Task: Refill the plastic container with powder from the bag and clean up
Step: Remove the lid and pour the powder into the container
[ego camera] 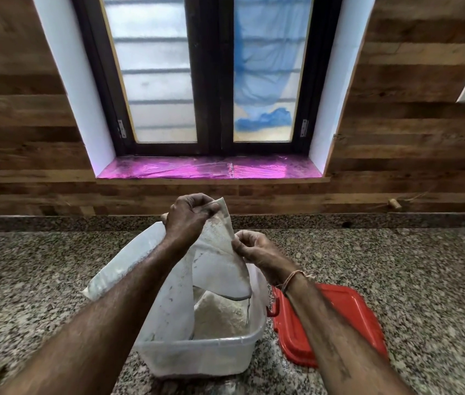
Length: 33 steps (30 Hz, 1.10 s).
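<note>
A translucent plastic container (205, 354) stands on the granite counter in front of me, with a heap of pale powder (220, 317) inside. Over it I hold a white dusty bag (217, 252) upside down, its mouth hanging into the container. My left hand (188, 218) grips the bag's raised top corner. My right hand (254, 249) pinches the bag's right edge a little lower. A second flap of the bag (123, 263) sticks out to the left behind my left forearm.
The container's red lid (339, 317) lies flat on the counter just right of it, under my right forearm. The speckled granite counter (410, 266) runs to a wood-panelled wall. A window with a pink-lined sill (208, 168) is straight ahead.
</note>
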Tool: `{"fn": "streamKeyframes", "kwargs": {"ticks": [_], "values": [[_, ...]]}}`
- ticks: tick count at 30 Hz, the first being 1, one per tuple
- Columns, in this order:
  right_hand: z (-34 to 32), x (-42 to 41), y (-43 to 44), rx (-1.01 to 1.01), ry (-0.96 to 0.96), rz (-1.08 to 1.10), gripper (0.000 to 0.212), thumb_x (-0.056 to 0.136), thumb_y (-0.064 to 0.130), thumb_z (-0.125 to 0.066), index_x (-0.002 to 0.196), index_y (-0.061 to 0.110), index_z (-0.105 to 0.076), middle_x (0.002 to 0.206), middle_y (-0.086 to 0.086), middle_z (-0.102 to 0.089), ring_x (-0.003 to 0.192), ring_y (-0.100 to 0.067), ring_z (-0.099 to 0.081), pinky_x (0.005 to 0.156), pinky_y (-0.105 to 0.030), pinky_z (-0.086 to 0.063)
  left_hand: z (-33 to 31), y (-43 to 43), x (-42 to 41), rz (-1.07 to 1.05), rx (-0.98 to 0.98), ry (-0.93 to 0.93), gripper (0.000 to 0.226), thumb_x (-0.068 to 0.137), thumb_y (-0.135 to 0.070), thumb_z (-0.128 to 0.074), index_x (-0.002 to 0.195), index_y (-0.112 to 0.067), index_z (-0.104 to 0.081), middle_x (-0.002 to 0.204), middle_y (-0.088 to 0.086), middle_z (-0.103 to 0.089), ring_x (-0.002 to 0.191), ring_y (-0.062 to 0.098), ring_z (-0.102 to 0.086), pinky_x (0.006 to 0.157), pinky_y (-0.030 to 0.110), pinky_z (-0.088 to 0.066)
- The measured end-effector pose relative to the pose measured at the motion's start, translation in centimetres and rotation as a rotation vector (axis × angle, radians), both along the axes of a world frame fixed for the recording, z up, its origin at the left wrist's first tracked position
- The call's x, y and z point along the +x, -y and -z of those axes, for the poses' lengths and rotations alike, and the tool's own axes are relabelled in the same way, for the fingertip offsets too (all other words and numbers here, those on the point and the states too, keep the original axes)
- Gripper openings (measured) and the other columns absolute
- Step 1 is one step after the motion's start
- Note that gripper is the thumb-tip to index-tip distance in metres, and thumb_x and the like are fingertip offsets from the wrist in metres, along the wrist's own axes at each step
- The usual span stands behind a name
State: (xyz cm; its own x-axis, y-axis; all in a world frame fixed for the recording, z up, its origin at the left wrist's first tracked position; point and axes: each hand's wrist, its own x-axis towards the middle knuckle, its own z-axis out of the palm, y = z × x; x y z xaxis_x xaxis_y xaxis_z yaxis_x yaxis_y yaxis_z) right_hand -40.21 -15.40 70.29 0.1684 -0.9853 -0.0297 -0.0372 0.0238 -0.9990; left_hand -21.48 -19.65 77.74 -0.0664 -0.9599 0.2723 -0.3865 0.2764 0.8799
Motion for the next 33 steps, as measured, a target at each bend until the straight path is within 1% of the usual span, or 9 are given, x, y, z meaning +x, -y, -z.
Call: {"fn": "streamKeyframes", "kwargs": {"ticks": [6, 11, 15, 17, 20, 24, 28, 31, 33], "values": [[1.0, 0.3, -0.3, -0.125, 0.060, 0.301, 0.016, 0.098, 0.022, -0.066, 0.087, 0.014, -0.058, 0.076, 0.006, -0.060, 0.067, -0.003, -0.054, 0.063, -0.023, -0.048, 0.0, 0.1, 0.7, -0.019, -0.069, 0.214, 0.017, 0.087, -0.042, -0.073, 0.079, -0.027, -0.070, 0.079, -0.012, -0.072, 0.083, 0.012, -0.068, 0.080, 0.047, -0.058], [1.0, 1.3, -0.4, -0.182, -0.199, 0.614, 0.028, 0.094, 0.037, -0.069, 0.081, 0.015, -0.056, 0.073, 0.004, -0.056, 0.065, -0.012, -0.046, 0.060, -0.033, -0.040, 0.2, -0.4, 0.5, 0.005, -0.101, 0.162, 0.019, 0.084, -0.024, -0.080, 0.069, -0.019, -0.070, 0.064, -0.008, -0.067, 0.055, -0.002, -0.055, 0.055, 0.021, -0.044], [0.9, 1.4, 0.0, -0.242, -0.306, 0.717, 0.021, 0.091, 0.025, -0.072, 0.085, 0.011, -0.056, 0.072, 0.003, -0.058, 0.065, -0.015, -0.051, 0.067, -0.040, -0.048, 0.5, -0.8, 1.0, -0.030, -0.128, 0.230, 0.017, 0.086, -0.028, -0.078, 0.072, -0.023, -0.069, 0.068, -0.009, -0.068, 0.062, 0.004, -0.059, 0.059, 0.026, -0.046], [0.8, 1.1, -0.4, -0.271, -0.336, 0.649, 0.020, 0.090, 0.025, -0.072, 0.102, 0.016, -0.059, 0.081, 0.001, -0.064, 0.071, -0.014, -0.059, 0.070, -0.047, -0.055, 0.6, -0.9, 1.4, -0.045, -0.147, 0.270, 0.018, 0.086, -0.029, -0.078, 0.072, -0.023, -0.069, 0.069, -0.009, -0.068, 0.065, 0.007, -0.060, 0.060, 0.028, -0.046], [-0.6, 0.9, -1.0, -0.402, -0.474, 0.548, 0.070, 0.092, 0.031, -0.070, 0.150, 0.039, -0.031, 0.117, 0.005, -0.062, 0.083, -0.012, -0.069, 0.070, -0.041, -0.059, 0.4, -1.3, 1.5, -0.059, -0.187, 0.270, 0.015, 0.085, -0.026, -0.080, 0.073, -0.020, -0.073, 0.074, -0.009, -0.067, 0.069, 0.006, -0.061, 0.061, 0.027, -0.046], [-3.8, 1.2, -0.7, -0.663, -0.684, 0.439, 0.089, 0.092, 0.032, -0.070, 0.160, 0.045, -0.013, 0.137, 0.003, -0.052, 0.089, -0.014, -0.066, 0.065, -0.032, -0.058, 0.5, -1.6, 0.7, -0.023, -0.255, 0.275, 0.009, 0.086, -0.016, -0.078, 0.078, -0.014, -0.076, 0.077, -0.008, -0.063, 0.071, 0.004, -0.060, 0.062, 0.025, -0.047], [-5.7, 0.8, 0.2, -0.816, -0.985, 0.420, 0.094, 0.088, 0.037, -0.073, 0.163, 0.027, -0.018, 0.167, -0.004, -0.024, 0.145, -0.024, -0.038, 0.106, -0.049, -0.048, 0.5, -1.7, 0.6, -0.045, -0.281, 0.307, 0.015, 0.087, -0.015, -0.077, 0.073, -0.018, -0.072, 0.073, -0.012, -0.060, 0.069, 0.000, -0.058, 0.061, 0.024, -0.045], [-7.0, 0.9, 0.6, -0.911, -1.067, 0.408, 0.093, 0.091, 0.048, -0.067, 0.163, 0.015, -0.018, 0.172, -0.006, -0.008, 0.157, -0.022, -0.014, 0.120, -0.054, -0.030, 0.4, -2.1, 0.7, -0.186, -0.271, 0.387, 0.024, 0.080, -0.040, -0.082, 0.070, -0.024, -0.066, 0.071, -0.013, -0.061, 0.068, 0.006, -0.058, 0.066, 0.031, -0.046], [-7.6, 1.1, 0.6, -0.962, -1.092, 0.387, 0.091, 0.095, 0.053, -0.060, 0.163, 0.011, -0.016, 0.172, -0.007, -0.004, 0.159, -0.021, -0.006, 0.122, -0.055, -0.025, 0.6, -2.0, 0.8, -0.156, -0.263, 0.378, 0.023, 0.083, -0.032, -0.079, 0.071, -0.023, -0.062, 0.072, -0.012, -0.061, 0.069, 0.006, -0.057, 0.067, 0.033, -0.047]]}}
